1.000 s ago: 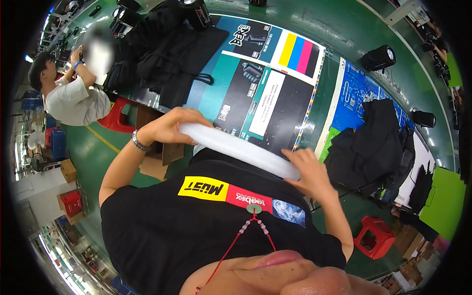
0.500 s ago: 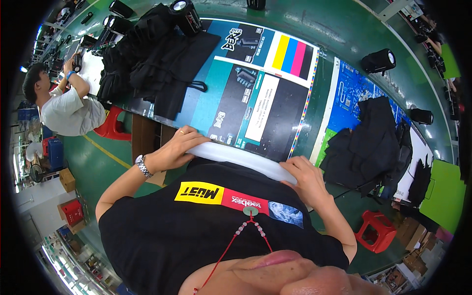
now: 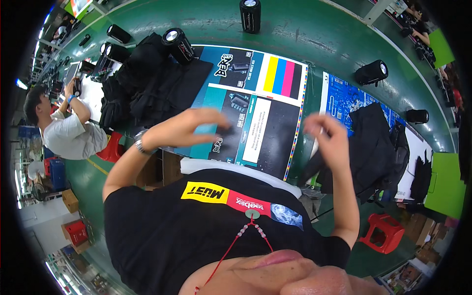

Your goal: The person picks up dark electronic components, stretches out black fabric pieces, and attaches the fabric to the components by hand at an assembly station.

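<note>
My left hand (image 3: 189, 129) is raised over the near left part of a printed sheet (image 3: 282, 123), fingers and thumb stretched apart with nothing in them. My right hand (image 3: 328, 140) hovers by the sheet's right edge, before a pile of black cloth pieces (image 3: 376, 147). It is blurred, with loosely bent fingers apart and nothing visible in them. A white padded roll (image 3: 241, 171) lies along the near table edge against my body, touched by neither hand. Left of the sheet rests a larger heap of black cloth (image 3: 147, 93).
Black cylindrical speakers stand about: one on the left cloth heap (image 3: 179, 46), one at the far middle (image 3: 250, 17), others at right (image 3: 371, 73) and far right (image 3: 417, 116). A co-worker (image 3: 71, 123) sits at left. A red stool (image 3: 382, 233) stands at lower right.
Both hands have let go of the white roll and risen forward over the table. My view has shifted, so more of the far side shows.
</note>
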A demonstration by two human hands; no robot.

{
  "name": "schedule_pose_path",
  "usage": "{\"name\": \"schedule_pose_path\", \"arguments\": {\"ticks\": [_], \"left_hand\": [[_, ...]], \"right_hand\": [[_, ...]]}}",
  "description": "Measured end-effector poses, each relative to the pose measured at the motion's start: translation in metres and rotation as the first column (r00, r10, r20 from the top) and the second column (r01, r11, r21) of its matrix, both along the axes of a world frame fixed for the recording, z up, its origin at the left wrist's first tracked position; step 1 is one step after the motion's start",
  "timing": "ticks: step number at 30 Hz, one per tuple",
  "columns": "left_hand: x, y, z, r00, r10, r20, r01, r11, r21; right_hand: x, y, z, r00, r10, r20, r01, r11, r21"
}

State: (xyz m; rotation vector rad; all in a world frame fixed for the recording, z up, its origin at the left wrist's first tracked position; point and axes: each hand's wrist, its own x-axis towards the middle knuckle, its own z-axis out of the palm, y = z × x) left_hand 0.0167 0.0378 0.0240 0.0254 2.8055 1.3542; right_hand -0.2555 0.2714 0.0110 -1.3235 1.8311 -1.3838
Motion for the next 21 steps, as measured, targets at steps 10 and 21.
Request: {"name": "schedule_pose_path", "arguments": {"ticks": [10, 21], "left_hand": [[-0.152, -0.002, -0.072, 0.836, 0.526, 0.155, -0.340, 0.276, 0.899], [-0.160, -0.020, -0.116, 0.649, 0.757, 0.077, -0.298, 0.159, 0.941]], "right_hand": [[-0.018, -0.166, -0.029, 0.421, 0.141, 0.896, 0.228, 0.940, -0.255], [-0.002, -0.155, -0.091, 0.648, -0.024, 0.761, 0.274, 0.940, -0.203]]}}
